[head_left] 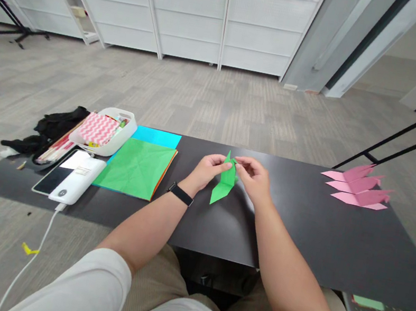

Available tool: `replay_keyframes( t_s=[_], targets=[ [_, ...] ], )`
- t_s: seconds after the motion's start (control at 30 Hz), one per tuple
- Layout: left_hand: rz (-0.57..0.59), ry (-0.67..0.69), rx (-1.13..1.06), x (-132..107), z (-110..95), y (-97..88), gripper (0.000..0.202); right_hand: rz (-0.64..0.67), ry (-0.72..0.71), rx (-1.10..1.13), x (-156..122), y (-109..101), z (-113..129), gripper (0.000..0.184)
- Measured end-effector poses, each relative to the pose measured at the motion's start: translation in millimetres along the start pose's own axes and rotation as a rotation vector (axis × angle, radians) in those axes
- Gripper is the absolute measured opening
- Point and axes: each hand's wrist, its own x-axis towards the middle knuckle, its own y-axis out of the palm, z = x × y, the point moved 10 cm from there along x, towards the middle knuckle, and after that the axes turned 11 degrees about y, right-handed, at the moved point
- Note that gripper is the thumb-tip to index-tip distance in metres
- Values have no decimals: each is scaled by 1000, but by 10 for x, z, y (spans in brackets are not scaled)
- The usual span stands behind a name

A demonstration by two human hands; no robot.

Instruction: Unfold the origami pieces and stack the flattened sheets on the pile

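1. Lying at your far left, a crumpled black cloth bundle (63, 122) sits beside an oval white plastic basket (128, 133); the basket's contents around a pink-and-white zigzag packet (97, 128) are hard to make out.
2. Next comes a square stack of green paper (133, 166), largely covering blue and orange sheets.
3. Your left hand (207, 172) grips the left side of a small, narrow folded green paper piece (222, 191) between thumb and fingers.
4. That piece is over the matte black table (319, 229), its long axis running away from you: one pointed tip faces the far edge, the other points back towards you, slightly left. You can't tell whether it touches the tabletop.
5. Your right hand (255, 179) pinches its upper right edge; fingers obscure the folds there.
6. Three pink folded-paper figures (359, 185) overlap at the right.
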Motion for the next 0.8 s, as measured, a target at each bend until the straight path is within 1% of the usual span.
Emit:
replay_keyframes(
  t_s=[0.1,0.17,0.27,0.33,0.43,0.6,0.7,0.8],
  targets=[
    [21,-15,16,-17,1,28,39,-48,-25,-37,-2,-65,41,22],
    [49,-60,18,-50,16,78,41,-65,-34,-36,2,-97,46,21],
    [112,-134,13,-115,21,188,45,-63,-22,-25,8,-107,19,23],
    [123,-138,24,-129,-14,223,47,-56,0,-19,8,-99,-7,26],
    [87,-108,64,-107,-75,197,50,-38,26,-2,6,-78,-27,30],
    [70,-45,103,-69,-147,168,49,5,59,18,17,-37,-54,33],
    [5,18,117,-60,-207,99,46,72,82,-6,16,46,-87,32],
    [-80,84,145,-63,-266,7,40,145,54,-117,-9,172,-66,28]
  ],
)
